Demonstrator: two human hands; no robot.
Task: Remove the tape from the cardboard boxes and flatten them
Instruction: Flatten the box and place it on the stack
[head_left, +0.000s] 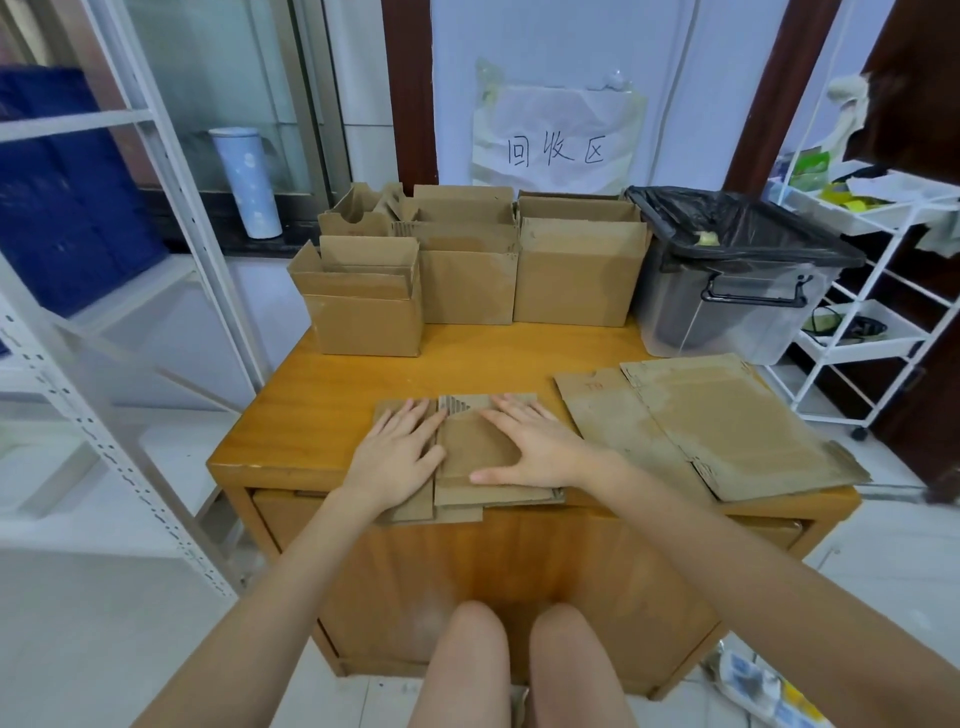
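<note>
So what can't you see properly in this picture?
Head view only:
- Middle of the flattened brown cardboard box: covered by the left hand and right hand, so any tape there is hidden.
- Inside the clear plastic bin with black bag: dark liner hides most contents.
- Upright brown cardboard boxes: far sides face away.
- White wheeled cart: cut off by the right edge.

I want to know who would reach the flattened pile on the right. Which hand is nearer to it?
Right. The right hand presses the small flattened box just left of the flattened pile; the left hand lies farther left.
</note>
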